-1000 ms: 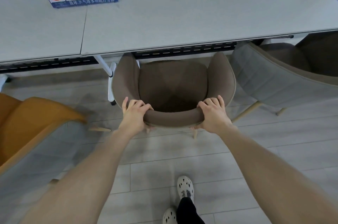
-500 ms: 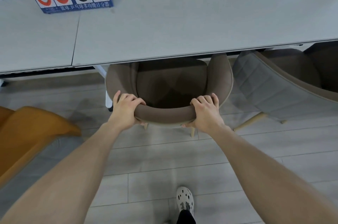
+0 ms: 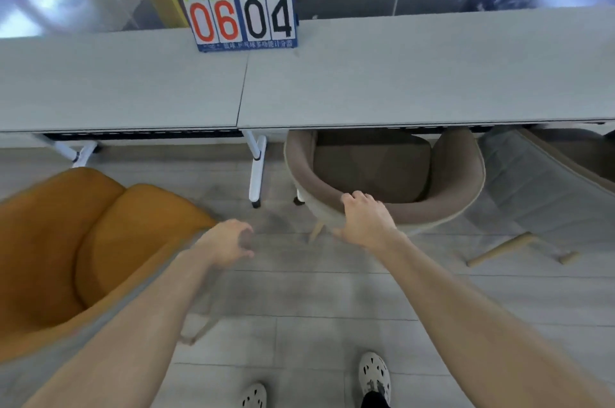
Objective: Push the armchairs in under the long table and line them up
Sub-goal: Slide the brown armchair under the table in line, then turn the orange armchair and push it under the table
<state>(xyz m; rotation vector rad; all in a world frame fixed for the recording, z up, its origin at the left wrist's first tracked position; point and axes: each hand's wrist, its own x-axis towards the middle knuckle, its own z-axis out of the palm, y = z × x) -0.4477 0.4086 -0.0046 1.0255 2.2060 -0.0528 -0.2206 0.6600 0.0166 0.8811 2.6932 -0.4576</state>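
A brown chair (image 3: pixel 372 164) sits part-way under the long table (image 3: pixel 399 74), its seat front hidden below the edge. The right hand (image 3: pixel 364 222) grips its back rim, fingers curled over the top. The left hand (image 3: pixel 228 242) hangs free over the floor, loosely curled, holding nothing. An orange chair (image 3: pixel 83 241) stands out from the table at left. It likely comes next: both hands on its back, then a straight push.

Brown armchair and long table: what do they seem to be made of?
Brown armchair: seemingly matte woven fabric upholstery, with soft rounded edges and no shine; its legs look like pale wood. Long table: smooth pale-grey top with faint streaks, probably laminate board; its white frame looks like painted metal.
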